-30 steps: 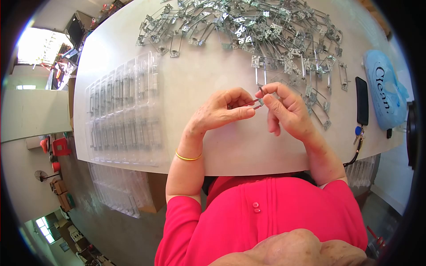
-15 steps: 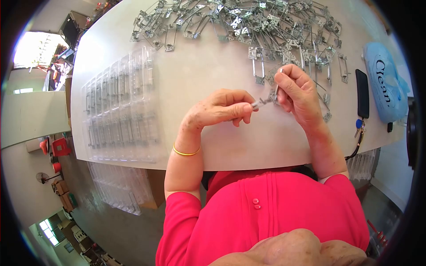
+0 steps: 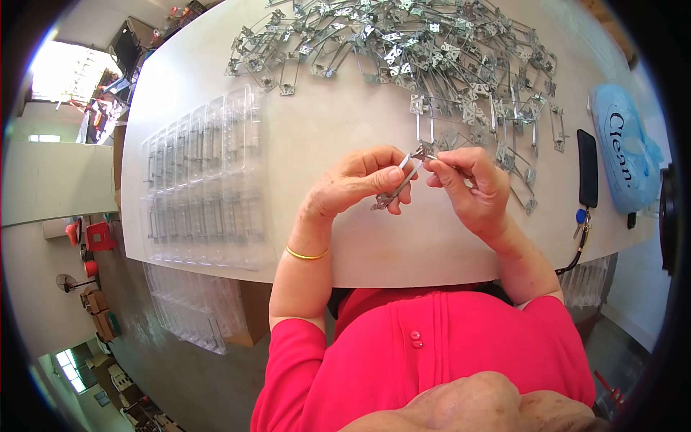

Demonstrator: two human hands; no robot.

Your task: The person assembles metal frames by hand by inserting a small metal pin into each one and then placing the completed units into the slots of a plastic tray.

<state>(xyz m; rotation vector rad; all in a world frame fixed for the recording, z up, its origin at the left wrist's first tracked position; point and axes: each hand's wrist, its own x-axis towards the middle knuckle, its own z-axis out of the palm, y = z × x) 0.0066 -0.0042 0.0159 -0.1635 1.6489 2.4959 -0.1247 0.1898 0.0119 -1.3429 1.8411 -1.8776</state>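
Between the fingers and thumb of my left hand (image 3: 363, 176) sits a metal wire-and-plate bracket (image 3: 400, 184), slanting from upper right to lower left. It has thin parallel bars and a small plate at each end. My right hand (image 3: 475, 189) is closed in a pinch at the bracket's upper right end; the fingers partly hide what they grip there. Just above the hands lie more brackets of the same kind, part of a large tangled pile (image 3: 432, 57) at the back of the table (image 3: 324, 129).
At the left of the table a clear plastic tray (image 3: 250, 137) holds rows of brackets. To the right lie a black phone (image 3: 588, 169), keys (image 3: 581, 218) on a strap, and a blue plastic package (image 3: 625, 147). More clear trays (image 3: 191, 306) stand below the table's left edge.
My right hand has come down from a raised position to the bracket's end. The bracket, earlier stretched between both hands, now lies slanted across my left fingers. The view has tilted slightly.
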